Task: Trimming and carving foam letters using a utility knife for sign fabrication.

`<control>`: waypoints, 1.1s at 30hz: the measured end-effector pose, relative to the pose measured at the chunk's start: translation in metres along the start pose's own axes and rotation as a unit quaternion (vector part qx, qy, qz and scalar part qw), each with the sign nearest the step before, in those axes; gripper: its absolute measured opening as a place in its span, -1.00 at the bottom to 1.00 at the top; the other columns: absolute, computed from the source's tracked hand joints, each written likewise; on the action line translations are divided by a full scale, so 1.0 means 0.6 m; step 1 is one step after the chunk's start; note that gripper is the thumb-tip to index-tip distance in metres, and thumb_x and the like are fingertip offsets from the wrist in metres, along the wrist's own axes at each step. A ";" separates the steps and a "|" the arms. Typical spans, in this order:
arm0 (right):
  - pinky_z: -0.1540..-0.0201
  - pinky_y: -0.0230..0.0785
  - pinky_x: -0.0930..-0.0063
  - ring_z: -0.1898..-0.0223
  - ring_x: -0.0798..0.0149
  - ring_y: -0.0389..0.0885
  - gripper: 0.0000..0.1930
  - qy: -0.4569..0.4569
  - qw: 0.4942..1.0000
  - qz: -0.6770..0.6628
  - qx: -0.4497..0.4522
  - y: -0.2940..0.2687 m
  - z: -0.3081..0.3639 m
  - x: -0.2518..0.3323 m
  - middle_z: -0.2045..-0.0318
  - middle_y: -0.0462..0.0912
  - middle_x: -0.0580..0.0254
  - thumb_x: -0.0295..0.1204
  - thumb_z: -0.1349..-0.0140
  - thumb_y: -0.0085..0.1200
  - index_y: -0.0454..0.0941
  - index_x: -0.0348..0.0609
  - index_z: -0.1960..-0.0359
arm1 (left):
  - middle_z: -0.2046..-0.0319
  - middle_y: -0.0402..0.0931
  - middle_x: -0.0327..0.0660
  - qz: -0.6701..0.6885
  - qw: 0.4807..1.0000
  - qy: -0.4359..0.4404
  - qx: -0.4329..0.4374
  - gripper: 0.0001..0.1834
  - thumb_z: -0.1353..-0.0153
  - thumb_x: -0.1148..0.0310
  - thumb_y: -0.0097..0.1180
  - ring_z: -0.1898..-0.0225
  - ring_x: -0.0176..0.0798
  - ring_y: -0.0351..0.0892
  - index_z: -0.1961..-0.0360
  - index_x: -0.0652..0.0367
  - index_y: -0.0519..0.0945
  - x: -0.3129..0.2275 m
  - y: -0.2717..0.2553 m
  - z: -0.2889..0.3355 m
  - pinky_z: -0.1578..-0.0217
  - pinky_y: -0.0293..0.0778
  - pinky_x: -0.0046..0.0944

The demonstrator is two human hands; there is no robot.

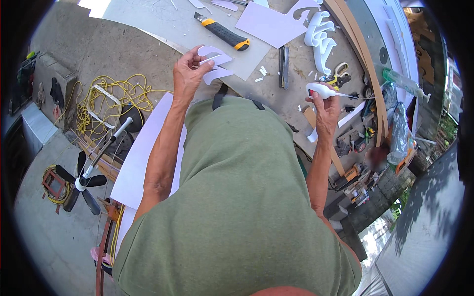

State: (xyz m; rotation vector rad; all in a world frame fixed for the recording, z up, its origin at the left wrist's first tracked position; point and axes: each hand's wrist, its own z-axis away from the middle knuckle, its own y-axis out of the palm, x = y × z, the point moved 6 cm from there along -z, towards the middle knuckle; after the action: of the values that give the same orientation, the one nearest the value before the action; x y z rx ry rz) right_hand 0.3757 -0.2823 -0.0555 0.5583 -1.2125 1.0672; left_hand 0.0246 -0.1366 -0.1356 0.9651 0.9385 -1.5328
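My left hand (186, 74) pinches a white cut-out piece with curved, pointed lobes (217, 74) between thumb and fingers, above the near edge of the worktable. In my right hand (327, 112) is a small white squeeze bottle (322, 90) with a red spot and a thin nozzle pointing right. Beyond my hands lie a black and yellow utility knife (222, 33) and a white sheet with curved cutouts (269, 24). A white scroll-shaped raised form (322, 44) stands on the table, with yellow-handled scissors (339, 75) just nearer to me.
A dark narrow tool (283, 68) and small white scraps (262, 71) lie between my hands. Long brown strips (368, 54) curve along the right, near a clear bottle (402, 83). To the left are tangled yellow cord (111, 96) and a black-bladed fan (81, 182) on the floor.
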 end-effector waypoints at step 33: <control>-0.07 0.46 0.47 0.03 0.35 0.56 -0.49 0.071 0.996 -0.057 0.025 0.046 0.165 0.097 -0.02 0.54 0.20 -0.42 -0.27 0.28 0.44 -0.21 -0.24 | 0.30 0.67 -0.26 0.072 0.955 -0.044 0.283 -0.70 -0.34 0.15 0.22 0.28 -0.45 0.58 0.16 0.18 0.71 -0.250 0.116 0.160 0.32 0.48 -0.42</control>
State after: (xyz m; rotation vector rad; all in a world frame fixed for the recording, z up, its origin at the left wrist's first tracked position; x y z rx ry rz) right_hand 0.3038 -0.3314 0.0240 0.5741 -1.0201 1.0256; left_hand 0.1024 -0.1826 0.0331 1.3190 0.3502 -1.7379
